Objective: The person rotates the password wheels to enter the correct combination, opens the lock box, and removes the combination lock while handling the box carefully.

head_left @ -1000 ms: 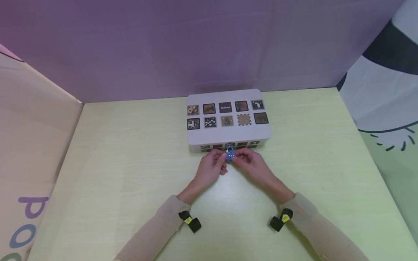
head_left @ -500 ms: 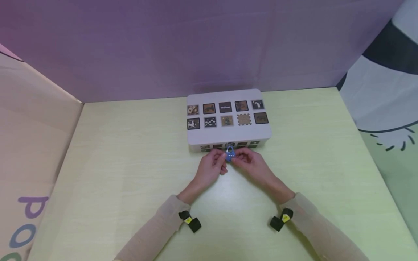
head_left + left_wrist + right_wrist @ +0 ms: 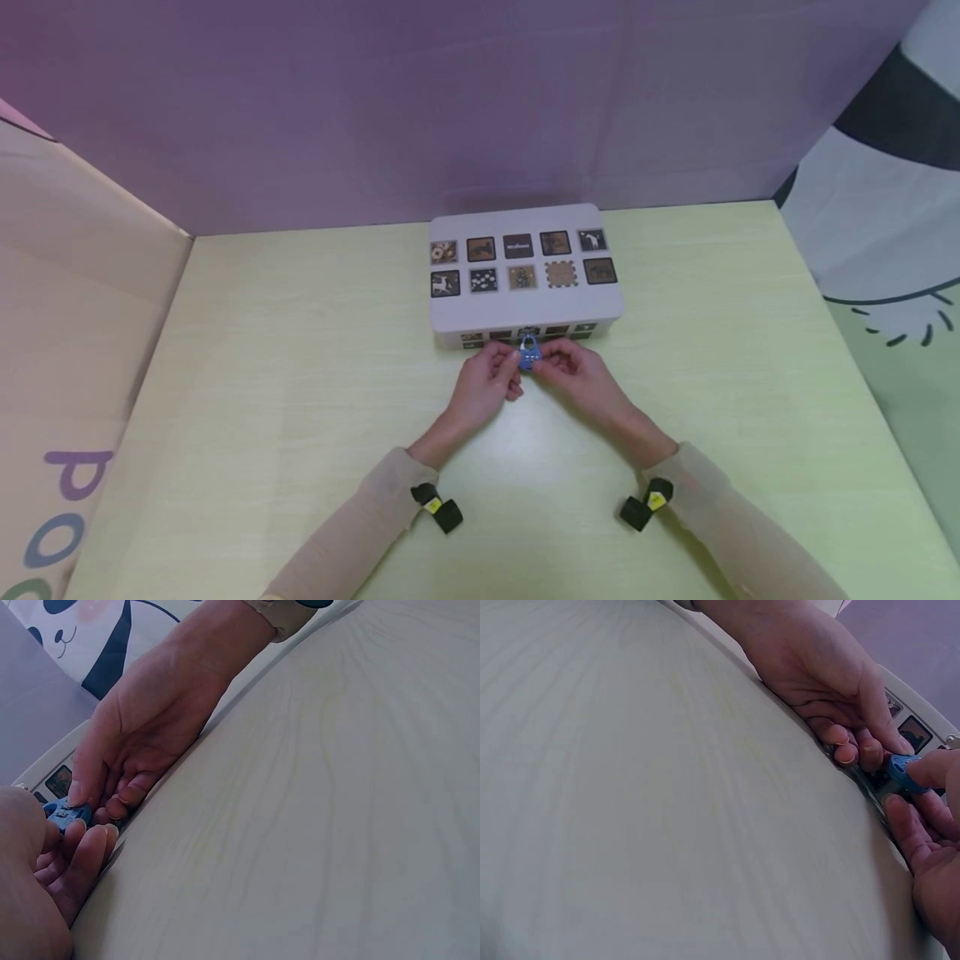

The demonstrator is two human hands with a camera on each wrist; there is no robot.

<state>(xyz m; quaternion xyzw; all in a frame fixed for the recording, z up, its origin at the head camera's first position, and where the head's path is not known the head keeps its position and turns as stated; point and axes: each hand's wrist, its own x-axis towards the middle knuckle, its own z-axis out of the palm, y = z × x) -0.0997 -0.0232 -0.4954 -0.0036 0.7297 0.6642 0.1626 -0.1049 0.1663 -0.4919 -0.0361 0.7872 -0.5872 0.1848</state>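
Observation:
A small blue combination padlock (image 3: pixel 530 356) with number dials hangs at the front of a white box (image 3: pixel 517 308) printed with small square pictures. Its shackle is at the box's front clasp; whether it is locked I cannot tell. My left hand (image 3: pixel 482 383) pinches the padlock's left side between thumb and fingers. From the other side, my right hand (image 3: pixel 588 385) pinches it, thumb near the dials. Both wrist views show the blue padlock (image 3: pixel 69 813) between the two hands, partly covered by fingers.
The box stands at the back of a pale wood-grain table (image 3: pixel 300 375), close to a purple backdrop (image 3: pixel 375 117). Printed cloth panels (image 3: pixel 885 217) border the table on both sides. A dark wrist camera (image 3: pixel 447 516) sits on each sleeve.
Both hands stay in place on the padlock. The padlock's body shifts or tilts very slightly between the fingers; the box stays where it is.

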